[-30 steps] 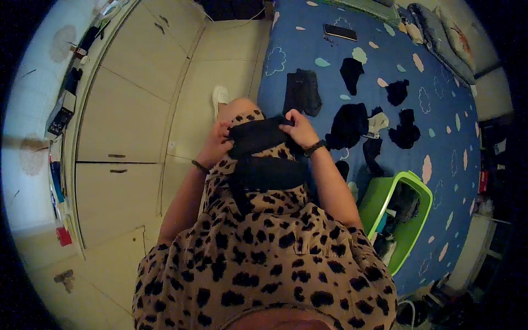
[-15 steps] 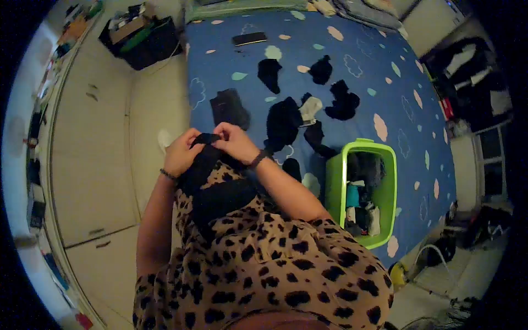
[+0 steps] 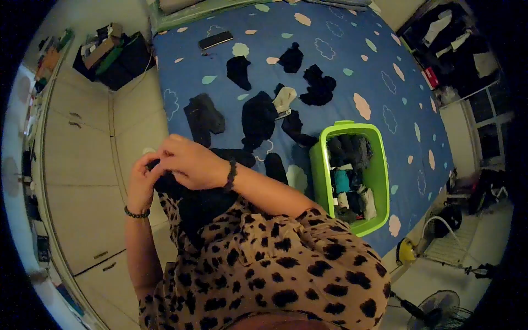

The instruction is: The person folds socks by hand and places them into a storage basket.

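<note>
Over my lap, my left hand (image 3: pixel 144 181) and my right hand (image 3: pixel 192 164) meet, fingers pinched together on a dark cloth (image 3: pixel 170 186) that they partly hide. Another piece of black fabric (image 3: pixel 201 212) lies across the leopard-print clothing (image 3: pixel 258 242) on my lap. Just beyond my hands, a dark grey folded sock (image 3: pixel 204 118) rests on the blue bed sheet (image 3: pixel 341 82). Several black socks lie further right, with a white-and-grey sock (image 3: pixel 284 101) among them.
A green bin (image 3: pixel 384 187) holding rolled dark, teal and white items stands on the bed to the right. A phone (image 3: pixel 215 40) lies at the bed's far side. Cabinets (image 3: pixel 82 203) line the left, with a black box (image 3: pixel 124 66) beyond. A fan (image 3: pixel 434 311) is at lower right.
The view has swung right, so the bed and bin appear further left. My hands, earlier apart on the stretched black cloth, have come together, the right crossing toward the left.
</note>
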`<action>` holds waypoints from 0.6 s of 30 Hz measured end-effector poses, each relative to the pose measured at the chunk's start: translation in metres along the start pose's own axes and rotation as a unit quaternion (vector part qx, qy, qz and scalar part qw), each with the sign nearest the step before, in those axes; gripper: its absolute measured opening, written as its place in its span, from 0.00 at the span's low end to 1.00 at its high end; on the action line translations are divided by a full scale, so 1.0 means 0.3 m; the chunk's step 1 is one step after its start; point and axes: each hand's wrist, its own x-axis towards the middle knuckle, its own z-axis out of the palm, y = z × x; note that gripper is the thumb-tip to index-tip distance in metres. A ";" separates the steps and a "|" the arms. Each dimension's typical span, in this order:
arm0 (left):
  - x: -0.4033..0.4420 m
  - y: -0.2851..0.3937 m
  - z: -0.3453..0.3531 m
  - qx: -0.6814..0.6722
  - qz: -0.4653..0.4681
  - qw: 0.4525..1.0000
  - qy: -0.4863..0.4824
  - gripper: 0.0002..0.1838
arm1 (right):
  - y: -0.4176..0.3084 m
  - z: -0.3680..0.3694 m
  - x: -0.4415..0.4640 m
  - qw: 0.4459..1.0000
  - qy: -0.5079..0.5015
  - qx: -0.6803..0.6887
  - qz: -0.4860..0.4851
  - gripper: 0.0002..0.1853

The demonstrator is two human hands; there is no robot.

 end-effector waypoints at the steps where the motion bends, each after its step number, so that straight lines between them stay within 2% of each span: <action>1: -0.011 0.009 0.008 0.012 -0.010 0.999 0.039 0.13 | -0.008 -0.007 -0.003 1.000 0.002 -0.002 0.000 0.12; 2: -0.023 0.026 0.020 0.012 -0.009 0.999 0.038 0.13 | -0.022 -0.016 -0.005 0.989 0.064 0.095 0.097 0.13; 3: -0.044 0.074 0.053 0.035 0.038 0.998 0.041 0.12 | -0.035 -0.024 -0.007 0.954 0.125 0.191 0.192 0.13; 4: -0.058 0.100 0.077 0.057 0.083 0.994 0.043 0.12 | -0.043 -0.031 -0.007 0.954 0.126 0.189 0.194 0.13; 5: -0.062 0.095 0.089 0.055 0.083 0.994 0.037 0.12 | -0.045 -0.041 -0.011 0.956 0.043 0.173 0.231 0.13; 6: -0.064 0.087 0.105 0.125 0.129 0.980 0.090 0.13 | -0.046 -0.056 -0.021 0.951 -0.038 0.152 0.268 0.13; 7: -0.062 0.081 0.125 0.192 0.175 0.955 0.141 0.13 | -0.051 -0.045 -0.027 0.960 0.008 0.148 0.236 0.13; 8: -0.058 0.071 0.132 0.189 0.179 0.956 0.134 0.13 | -0.050 -0.047 -0.032 0.961 0.012 0.140 0.239 0.13; 10: -0.057 0.062 0.125 0.129 0.213 0.953 0.172 0.14 | -0.057 -0.042 -0.031 0.978 0.064 0.098 0.174 0.14; 11: -0.065 0.057 0.127 0.128 0.216 0.953 0.169 0.14 | -0.060 -0.033 -0.029 0.975 0.094 0.122 0.160 0.14; 13: -0.082 0.082 0.148 0.115 0.133 0.974 0.143 0.15 | -0.053 -0.028 -0.032 0.976 0.102 0.125 0.149 0.14; 14: -0.086 0.080 0.153 0.116 0.135 0.974 0.141 0.15 | -0.048 -0.027 -0.036 0.976 0.106 0.129 0.137 0.14; 16: -0.096 0.078 0.158 -0.094 0.081 0.988 0.088 0.14 | -0.043 -0.022 -0.044 0.970 0.118 0.152 0.150 0.13; 18: -0.100 0.069 0.157 -0.087 0.063 0.991 0.086 0.13 | -0.027 -0.005 -0.058 0.962 0.129 0.178 0.164 0.13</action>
